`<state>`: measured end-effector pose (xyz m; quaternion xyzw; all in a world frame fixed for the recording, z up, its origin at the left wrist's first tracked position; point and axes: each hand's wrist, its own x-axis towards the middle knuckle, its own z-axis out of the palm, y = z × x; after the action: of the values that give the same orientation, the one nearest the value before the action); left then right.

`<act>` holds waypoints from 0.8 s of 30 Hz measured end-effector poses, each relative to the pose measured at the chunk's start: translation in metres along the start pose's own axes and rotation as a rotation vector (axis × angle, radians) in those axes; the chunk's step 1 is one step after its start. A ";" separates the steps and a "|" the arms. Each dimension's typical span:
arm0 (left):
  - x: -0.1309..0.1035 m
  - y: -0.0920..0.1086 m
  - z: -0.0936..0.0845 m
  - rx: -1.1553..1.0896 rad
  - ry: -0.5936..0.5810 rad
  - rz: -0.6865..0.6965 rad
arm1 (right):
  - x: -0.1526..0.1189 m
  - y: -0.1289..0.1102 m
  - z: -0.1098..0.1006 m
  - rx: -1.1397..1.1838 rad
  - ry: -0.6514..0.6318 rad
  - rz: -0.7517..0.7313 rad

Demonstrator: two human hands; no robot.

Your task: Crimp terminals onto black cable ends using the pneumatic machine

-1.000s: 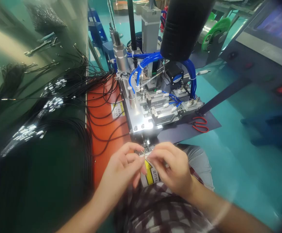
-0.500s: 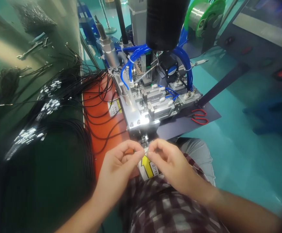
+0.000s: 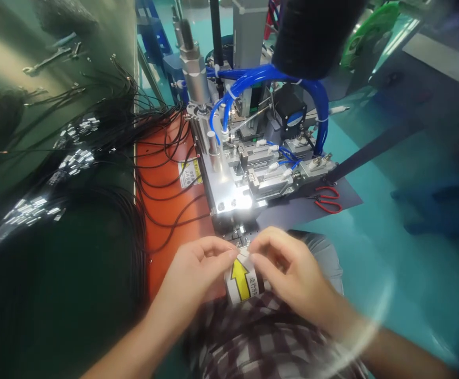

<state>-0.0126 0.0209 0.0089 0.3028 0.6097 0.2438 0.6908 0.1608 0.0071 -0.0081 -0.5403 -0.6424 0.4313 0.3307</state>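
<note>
where the metal fixture [image 3: 233,197] ends, left hand [image 3: 198,268] and right hand [image 3: 288,271] pinch something too small to tell.

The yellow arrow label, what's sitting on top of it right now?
Both hands meet over the yellow arrow label: the left hand and right hand pinch together at its top edge, beside the machine's small fixture. What they pinch is too small to tell; the right hand covers the label's right end.

Factory assembly station: metal fixture machine [image 3: 249,173] with blue air hoses [image 3: 269,79], black cable bundles [image 3: 95,152] at left, solder spool [image 3: 361,34] far right, teal floor [image 3: 391,252].
</note>
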 end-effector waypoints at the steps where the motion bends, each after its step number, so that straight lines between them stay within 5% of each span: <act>1: 0.001 0.000 -0.001 -0.030 -0.009 -0.032 | 0.002 0.001 -0.001 -0.020 0.027 -0.065; 5: 0.006 -0.001 -0.003 -0.106 -0.052 -0.080 | 0.009 0.006 0.002 -0.030 0.075 -0.286; 10: 0.008 -0.003 -0.005 -0.121 -0.070 -0.068 | 0.010 0.009 0.010 -0.071 0.054 -0.360; 17: 0.009 -0.008 -0.007 -0.164 -0.097 -0.046 | 0.003 0.022 0.008 -0.398 0.121 -0.562; 24: 0.009 -0.008 -0.006 -0.174 -0.118 -0.038 | 0.002 0.018 0.009 -0.149 0.151 -0.461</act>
<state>-0.0176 0.0223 -0.0037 0.2436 0.5500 0.2643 0.7539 0.1602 0.0083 -0.0284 -0.4333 -0.7519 0.2545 0.4268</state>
